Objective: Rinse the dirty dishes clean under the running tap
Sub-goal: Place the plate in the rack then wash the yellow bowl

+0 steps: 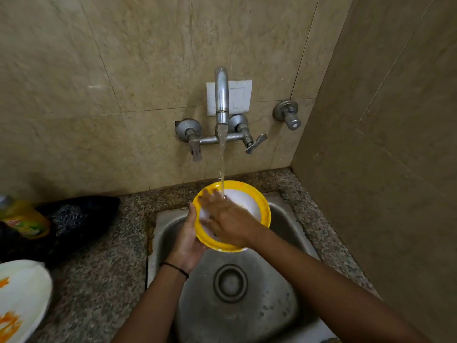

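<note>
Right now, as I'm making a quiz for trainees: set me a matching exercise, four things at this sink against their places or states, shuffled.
1 yellow-rimmed plate
2 white plate
3 bottle
4 left hand

a grips a plate's rim
b under the tap's stream
c orange-smeared, on the counter
d yellow, against the dark bag

Pairs: 1-b, 2-c, 3-d, 4-a

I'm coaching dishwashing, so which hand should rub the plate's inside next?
Probably right: the right hand lies open inside the plate, at the stream, while the left hand grips the rim.
</note>
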